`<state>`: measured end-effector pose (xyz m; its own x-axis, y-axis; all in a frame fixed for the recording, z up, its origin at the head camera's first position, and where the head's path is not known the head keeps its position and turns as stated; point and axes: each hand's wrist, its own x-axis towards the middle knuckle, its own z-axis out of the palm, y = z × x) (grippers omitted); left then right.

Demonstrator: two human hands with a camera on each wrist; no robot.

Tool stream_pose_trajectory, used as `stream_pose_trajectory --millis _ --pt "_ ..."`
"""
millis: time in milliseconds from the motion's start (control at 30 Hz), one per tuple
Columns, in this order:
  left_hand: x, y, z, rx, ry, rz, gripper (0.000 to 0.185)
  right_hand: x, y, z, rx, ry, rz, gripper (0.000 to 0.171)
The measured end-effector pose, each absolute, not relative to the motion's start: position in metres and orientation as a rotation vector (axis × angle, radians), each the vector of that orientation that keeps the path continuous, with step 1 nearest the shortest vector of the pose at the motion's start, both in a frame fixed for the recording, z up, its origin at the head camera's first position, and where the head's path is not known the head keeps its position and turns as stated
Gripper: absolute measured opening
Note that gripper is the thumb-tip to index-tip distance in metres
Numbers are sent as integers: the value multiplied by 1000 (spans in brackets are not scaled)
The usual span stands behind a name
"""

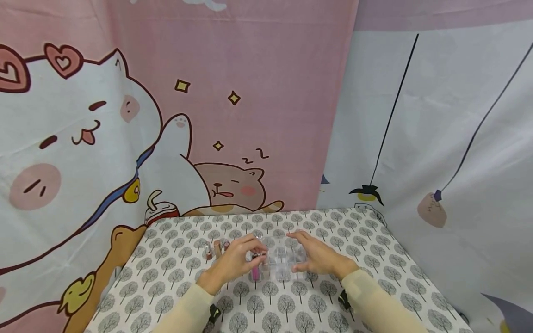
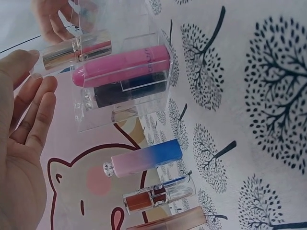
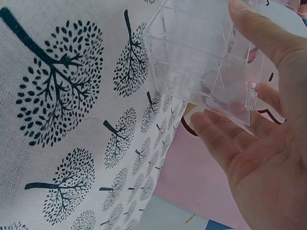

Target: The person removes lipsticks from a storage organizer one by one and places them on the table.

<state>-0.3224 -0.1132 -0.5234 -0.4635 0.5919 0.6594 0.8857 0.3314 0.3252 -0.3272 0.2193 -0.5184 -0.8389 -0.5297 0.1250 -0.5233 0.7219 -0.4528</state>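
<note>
A clear divided organizer [image 1: 283, 274] stands on the table between my hands. My left hand [image 1: 239, 258] pinches the clear end of a lip gloss tube [image 2: 64, 56] with a gold part, held over the organizer's left side. Beside that tube, a bright pink tube [image 2: 122, 66] and a dark tube [image 2: 132, 90] stand in the organizer's compartments. My right hand [image 1: 320, 258] holds the organizer's right side, its thumb [image 3: 254, 19] at the near rim and its fingers [image 3: 218, 134] at the far wall.
Left of the organizer stand a pink-and-blue lipstick [image 2: 146, 158], a clear tube with orange-red contents [image 2: 139, 201] and a peach tube [image 2: 180, 220]. A tree-print cloth [image 1: 241, 310] covers the table. A cartoon-printed curtain [image 1: 283, 115] hangs behind.
</note>
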Motion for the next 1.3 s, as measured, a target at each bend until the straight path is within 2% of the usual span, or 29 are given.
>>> stream_pose_trajectory --millis 1000,1300 --pt "-321 -131 -505 -1209 -2154 -878 29 -330 219 -523 -855 2889 -792 110" --pt "-325 -140 -501 -1260 -2049 -905 32 -329 220 -524 -837 2883 -800 110"
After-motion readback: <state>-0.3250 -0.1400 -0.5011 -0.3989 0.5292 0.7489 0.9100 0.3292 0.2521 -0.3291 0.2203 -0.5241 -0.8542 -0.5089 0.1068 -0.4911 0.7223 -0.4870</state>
